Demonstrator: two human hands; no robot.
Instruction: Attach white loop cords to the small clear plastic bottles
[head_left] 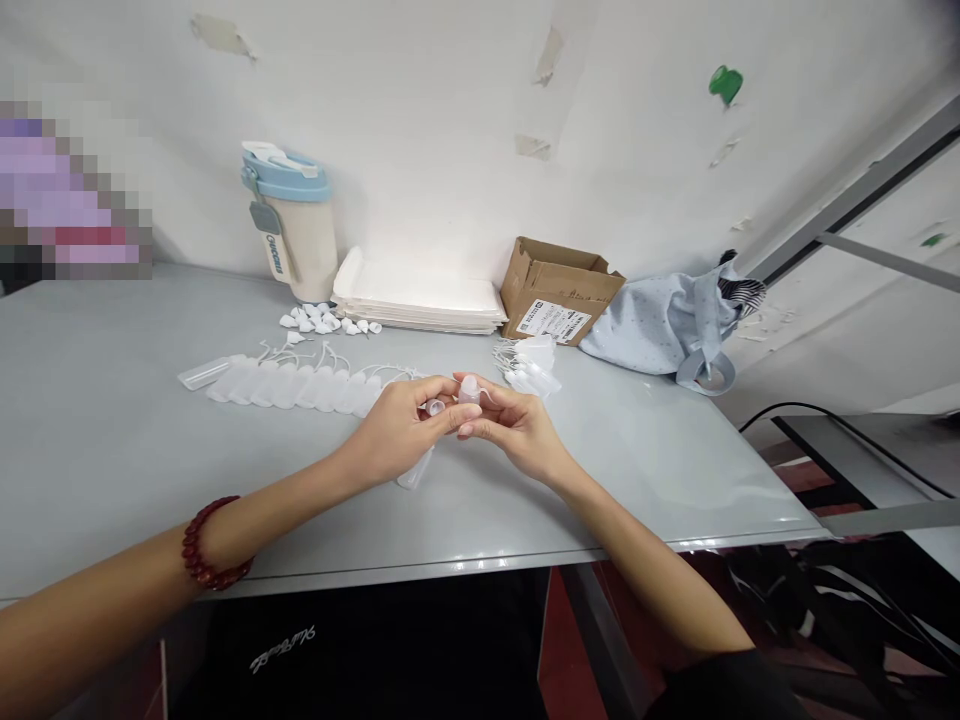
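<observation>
My left hand [397, 428] is closed around a clear flat-sided plastic tube [415, 470], whose round open mouth shows between thumb and forefinger. Held in the fingers of my right hand [521, 425] is a small translucent capped piece [469, 391], upright, with a thin white cord by it; my left thumb touches it too. A row of translucent flat bottles [300, 385] with white cords lies to the left of the hands. Behind that row sits a heap of small white pointed caps [311, 318]. Beyond my right hand is a smaller pile of corded bottles [531, 365].
Along the wall stand a cream tumbler with a blue lid [304, 230], a stack of white flat packets [420, 300], an open cardboard box [559, 290] and a light blue cloth bag [660, 320]. The grey table's front edge [420, 572] runs below my forearms.
</observation>
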